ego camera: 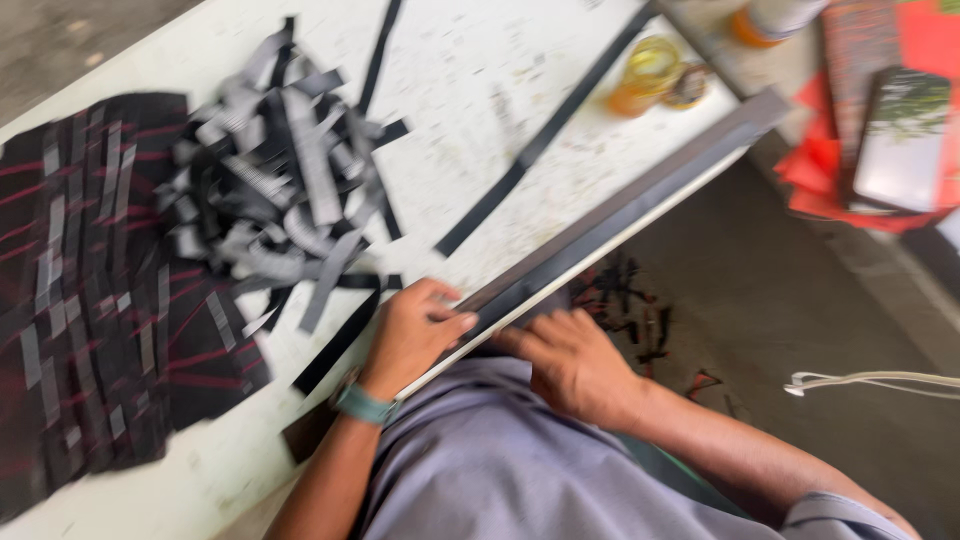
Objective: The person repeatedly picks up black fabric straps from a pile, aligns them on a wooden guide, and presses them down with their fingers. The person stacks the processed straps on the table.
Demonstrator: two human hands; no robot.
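A long dark metal straightedge [640,200] lies along the edge of the white worktable [470,90]. My left hand [410,335], with a teal wristband, presses on its near end from the table side. My right hand [570,365] grips the same near end from below the table edge. Black strips [530,150] lie on the table beside the bar. A heap of cut black and grey strips [280,180] sits further left. The picture is blurred by motion.
A dark sheet with red lines and laid-out strips [100,290] covers the left of the table. A yellow jar [645,75] stands at the far end. A red tray with a phone-like slab [900,140] sits at right. Scraps [625,300] and a white cord [870,382] lie on the floor.
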